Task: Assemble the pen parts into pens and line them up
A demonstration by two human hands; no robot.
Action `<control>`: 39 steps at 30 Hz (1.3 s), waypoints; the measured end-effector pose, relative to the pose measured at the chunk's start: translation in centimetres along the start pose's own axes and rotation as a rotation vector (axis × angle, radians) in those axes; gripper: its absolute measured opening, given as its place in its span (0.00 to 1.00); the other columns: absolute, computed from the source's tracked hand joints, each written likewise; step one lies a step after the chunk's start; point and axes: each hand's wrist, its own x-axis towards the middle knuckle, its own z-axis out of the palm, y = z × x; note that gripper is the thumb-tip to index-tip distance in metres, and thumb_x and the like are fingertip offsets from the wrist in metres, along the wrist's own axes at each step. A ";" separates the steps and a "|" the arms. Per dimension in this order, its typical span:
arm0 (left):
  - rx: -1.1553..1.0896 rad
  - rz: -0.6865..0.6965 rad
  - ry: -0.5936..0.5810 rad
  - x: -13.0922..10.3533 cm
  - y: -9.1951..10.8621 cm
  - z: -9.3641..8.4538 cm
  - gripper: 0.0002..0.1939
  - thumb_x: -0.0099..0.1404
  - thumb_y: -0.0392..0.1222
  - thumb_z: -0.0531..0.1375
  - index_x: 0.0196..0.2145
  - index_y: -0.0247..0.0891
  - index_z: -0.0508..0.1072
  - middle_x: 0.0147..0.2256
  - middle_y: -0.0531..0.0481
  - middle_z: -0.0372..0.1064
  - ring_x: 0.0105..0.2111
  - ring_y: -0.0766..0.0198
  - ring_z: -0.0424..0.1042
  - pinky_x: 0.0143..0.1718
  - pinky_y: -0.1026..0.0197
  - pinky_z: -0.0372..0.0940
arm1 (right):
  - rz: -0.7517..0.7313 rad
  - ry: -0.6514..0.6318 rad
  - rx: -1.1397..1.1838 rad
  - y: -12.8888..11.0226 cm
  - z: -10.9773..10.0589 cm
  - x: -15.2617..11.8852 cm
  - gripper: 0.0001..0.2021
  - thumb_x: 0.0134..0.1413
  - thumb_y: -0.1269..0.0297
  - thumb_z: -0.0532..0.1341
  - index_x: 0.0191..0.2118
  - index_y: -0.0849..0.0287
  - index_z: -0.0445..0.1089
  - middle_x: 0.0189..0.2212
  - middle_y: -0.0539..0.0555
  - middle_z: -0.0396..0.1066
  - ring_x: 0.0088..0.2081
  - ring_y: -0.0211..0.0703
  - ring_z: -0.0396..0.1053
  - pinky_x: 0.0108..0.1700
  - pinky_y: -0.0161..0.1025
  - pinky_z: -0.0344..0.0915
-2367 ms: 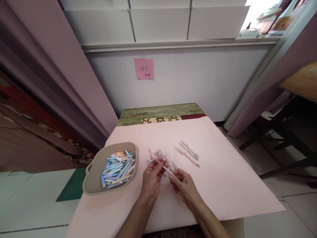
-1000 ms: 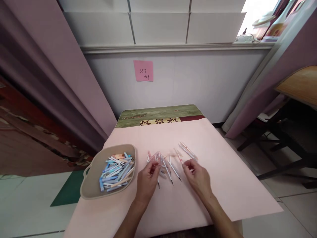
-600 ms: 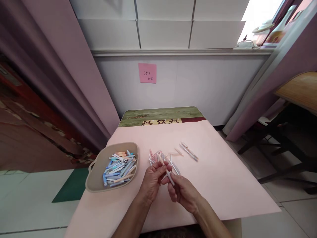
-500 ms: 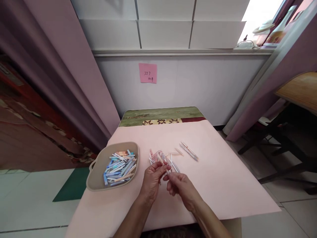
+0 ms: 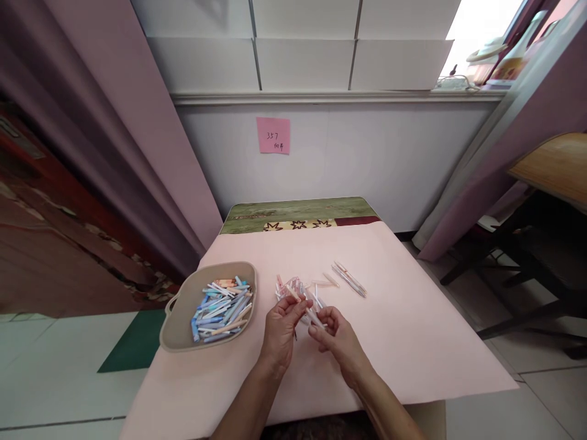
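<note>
My left hand (image 5: 280,327) is closed, pinching a slim pale peach pen part (image 5: 294,295) whose end shows above the fingers. My right hand (image 5: 337,339) grips a whitish, translucent pen barrel (image 5: 313,317) between thumb and fingers. The two pieces point toward each other, with the fingertips close together; whether they touch I cannot tell. Just beyond the hands lies a loose pile of pink and clear pen parts (image 5: 293,285), partly hidden by my fingers. Several slim pens (image 5: 350,280) lie side by side to the right, with a peach-tipped piece (image 5: 331,280) near them.
On the left of the pink-covered table (image 5: 413,342) stands a beige basket (image 5: 177,330) holding many blue, white and peach pen parts (image 5: 224,308). A pink note (image 5: 274,135) is stuck on the wall behind. Dark wooden furniture (image 5: 545,256) stands to the right.
My right hand has turned and opened slightly at the fingers, so the whitish barrel shows more plainly in it. My left hand has barely moved; the pile and basket stay put.
</note>
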 end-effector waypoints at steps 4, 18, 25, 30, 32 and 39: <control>0.014 -0.009 0.000 0.1 -0.2 0.1 0.12 0.45 0.38 0.71 0.28 0.33 0.77 0.28 0.48 0.76 0.30 0.63 0.74 0.37 0.62 0.66 | 0.145 -0.045 -0.016 0.2 -0.1 0.1 0.26 0.50 0.39 0.58 0.30 0.62 0.67 0.16 0.46 0.62 0.15 0.30 0.55 0.18 0.30 0.48; -0.037 -0.016 0.022 0.6 -0.3 0.3 0.11 0.46 0.38 0.71 0.29 0.33 0.76 0.28 0.49 0.76 0.31 0.65 0.74 0.37 0.63 0.67 | 0.016 0.025 0.046 0.3 -0.6 0.4 0.23 0.39 0.51 0.71 0.37 0.59 0.65 0.25 0.46 0.66 0.22 0.31 0.61 0.22 0.29 0.56; -0.016 -0.040 0.052 1.2 -0.4 0.4 0.13 0.45 0.38 0.71 0.29 0.33 0.75 0.28 0.47 0.76 0.29 0.62 0.75 0.35 0.60 0.70 | 0.025 0.034 -0.063 1.0 -1.1 1.2 0.20 0.44 0.47 0.67 0.31 0.62 0.69 0.19 0.47 0.63 0.20 0.32 0.58 0.21 0.31 0.54; -0.023 -0.021 0.084 1.4 -0.9 0.9 0.13 0.44 0.38 0.71 0.29 0.32 0.76 0.28 0.49 0.75 0.30 0.62 0.75 0.35 0.60 0.70 | -0.128 0.157 -0.268 1.0 -1.7 1.6 0.17 0.42 0.51 0.69 0.29 0.60 0.71 0.22 0.49 0.68 0.24 0.37 0.61 0.27 0.34 0.58; -0.028 -0.011 0.111 1.6 -1.1 0.9 0.14 0.45 0.39 0.71 0.29 0.33 0.76 0.28 0.50 0.75 0.29 0.64 0.74 0.33 0.62 0.70 | -0.157 0.210 -0.338 1.1 -1.9 1.6 0.15 0.42 0.53 0.69 0.28 0.59 0.70 0.23 0.49 0.69 0.24 0.38 0.63 0.28 0.35 0.59; -0.038 0.063 0.200 3.4 -0.2 0.1 0.16 0.45 0.39 0.71 0.32 0.32 0.74 0.30 0.48 0.76 0.28 0.65 0.75 0.30 0.64 0.70 | -0.203 0.382 -0.556 0.8 -3.6 2.3 0.12 0.43 0.53 0.66 0.29 0.56 0.69 0.21 0.48 0.66 0.24 0.40 0.62 0.29 0.36 0.60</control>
